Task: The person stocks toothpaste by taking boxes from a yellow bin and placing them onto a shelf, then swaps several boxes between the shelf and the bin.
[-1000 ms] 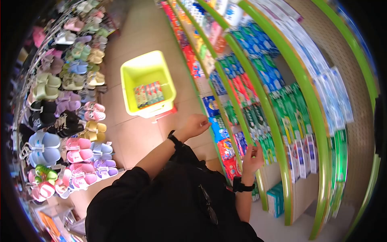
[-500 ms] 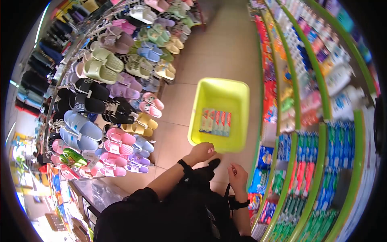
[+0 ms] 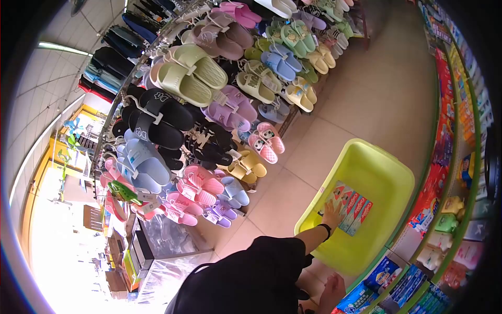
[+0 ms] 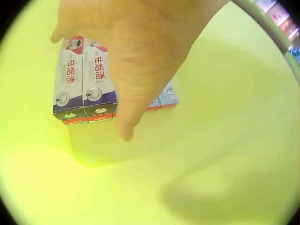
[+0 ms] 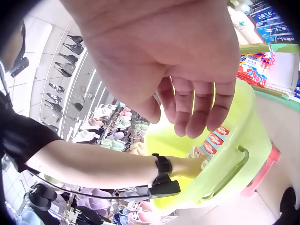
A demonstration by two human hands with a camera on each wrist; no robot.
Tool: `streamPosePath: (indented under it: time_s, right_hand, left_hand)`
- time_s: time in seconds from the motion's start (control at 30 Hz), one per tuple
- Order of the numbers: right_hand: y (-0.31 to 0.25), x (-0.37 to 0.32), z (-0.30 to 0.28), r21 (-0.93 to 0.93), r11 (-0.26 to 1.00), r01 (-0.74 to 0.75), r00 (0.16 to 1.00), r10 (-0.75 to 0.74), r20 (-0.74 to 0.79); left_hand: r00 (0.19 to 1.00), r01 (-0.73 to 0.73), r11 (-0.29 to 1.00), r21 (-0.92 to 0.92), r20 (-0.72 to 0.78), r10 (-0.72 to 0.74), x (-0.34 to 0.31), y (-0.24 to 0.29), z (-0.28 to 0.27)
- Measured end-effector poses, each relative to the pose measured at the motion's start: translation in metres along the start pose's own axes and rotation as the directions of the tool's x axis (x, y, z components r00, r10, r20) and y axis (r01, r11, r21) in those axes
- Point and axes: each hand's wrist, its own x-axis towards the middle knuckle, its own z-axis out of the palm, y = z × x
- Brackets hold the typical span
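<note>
In the head view a yellow-green plastic basket (image 3: 389, 180) holds several toothpaste boxes (image 3: 360, 213) lying side by side. My left hand (image 3: 331, 213) reaches inside, fingers spread over the boxes at the left of the row. The left wrist view has that hand (image 4: 150, 51) across the boxes, thumb pointing down past their near ends; two white boxes with purple ends (image 4: 70, 79) show beside it. My right hand (image 3: 332, 293) hangs outside the basket, near its front end. Seen in the right wrist view, its fingers (image 5: 199, 110) curl loosely around nothing.
Racks of slippers (image 3: 191, 76) line the left side. Shelves of packaged goods (image 3: 444, 225) run close along the basket's right. Tiled floor (image 3: 361, 94) stretches away beyond the basket. A red support (image 5: 262, 173) shows beneath the basket in the right wrist view.
My left hand has gone from the basket's near edge down into it, onto the toothpaste boxes. The head view has swung left, bringing more slippers into sight. My right hand still holds nothing.
</note>
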Motion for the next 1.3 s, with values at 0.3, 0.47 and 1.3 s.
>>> streamPosePath:
  time_s: [0.3, 0.47, 1.3]
  right_hand:
    - [-0.037, 0.015, -0.015, -0.161, 0.966, -0.203, 0.972, 0.218, 0.086]
    - [-0.042, 0.013, -0.019, -0.076, 0.986, -0.145, 0.983, 0.153, 0.105]
    - [-0.044, -0.097, -0.088, 0.109, 0.941, 0.320, 0.947, -0.322, -0.003]
  left_hand:
    - [0.981, -0.075, 0.990, 0.116, -0.170, 0.094, 0.041, 0.013, 0.077]
    - [0.982, -0.041, 0.971, 0.235, -0.168, 0.083, 0.050, 0.018, 0.069]
    - [0.593, -0.804, 0.391, -0.448, -0.556, 0.582, -0.343, 0.068, -0.129]
